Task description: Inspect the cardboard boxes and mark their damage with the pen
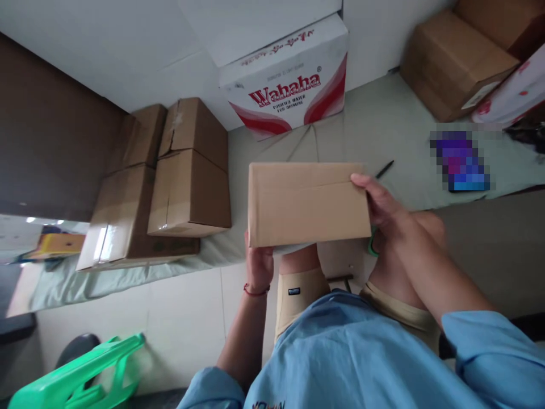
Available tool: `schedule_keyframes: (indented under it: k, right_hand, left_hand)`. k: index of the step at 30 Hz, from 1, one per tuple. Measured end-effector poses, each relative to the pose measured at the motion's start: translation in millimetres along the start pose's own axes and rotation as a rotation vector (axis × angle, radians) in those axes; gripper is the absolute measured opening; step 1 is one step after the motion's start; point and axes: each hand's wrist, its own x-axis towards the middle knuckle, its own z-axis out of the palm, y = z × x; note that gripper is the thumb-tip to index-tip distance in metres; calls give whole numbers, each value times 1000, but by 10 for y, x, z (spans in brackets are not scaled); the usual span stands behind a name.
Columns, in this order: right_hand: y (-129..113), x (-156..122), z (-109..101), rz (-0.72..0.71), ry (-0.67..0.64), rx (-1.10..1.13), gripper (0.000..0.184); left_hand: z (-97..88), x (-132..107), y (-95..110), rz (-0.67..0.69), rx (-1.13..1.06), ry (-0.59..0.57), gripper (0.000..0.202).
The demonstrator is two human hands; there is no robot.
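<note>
Two hands, both mine, hold a closed cardboard box (pixel 309 207) in front of me, over the near edge of the tabletop (pixel 361 133) and my lap. Its long axis runs left to right across my body, so one end lies toward each hand; neither is nearer, since both touch it. What counts is the slant of the grip: my right hand (pixel 381 204) has the right end, while my left hand (pixel 259 267) sits lower, at the near left corner.

My right thumb presses on the upper face; the other fingers wrap the end, mostly out of sight. My left fingers go beneath the box, and I cannot tell how far they curl. My right forearm slants in from the right; my left comes up nearly straight, wrist just below the corner.

Beyond, a white carton (pixel 289 91) stands at the tabletop's far edge, taped boxes (pixel 191 176) crowd its left end, and a pen (pixel 385 169) lies just past my right hand.
</note>
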Motion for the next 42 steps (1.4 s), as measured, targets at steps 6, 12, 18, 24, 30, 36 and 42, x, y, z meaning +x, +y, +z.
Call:
schedule_keyframes:
  k: [6,12,18,24,30,36,42]
  right_hand:
    - [253,79,-3,152,-243,238,79]
    - [361,130,-116,160,-320,257,84]
    - [436,232,-81,77,-259,312,63]
    - [368,242,-162,-46,-237,437,51]
    - [288,181,-240,-115,-423,571,57]
    - [269,137,-243,-162,-514,633,61]
    - [350,159,-272,-107,-467,667,45]
  left_hand:
    - [-62,-153,75,-206,-430,-130,70]
    - [-145,-128,210,-302,-380,-201,75]
    - [127,-123,563,-538,-538,-96,58]
    - [84,-51,845,-733,-718,-155,68]
    - [13,-47,781,-877,-816,-255,74]
    - [30,-113,569,-856,-846,-279,75]
    - [122,-154,669,-669,-772,-226,72]
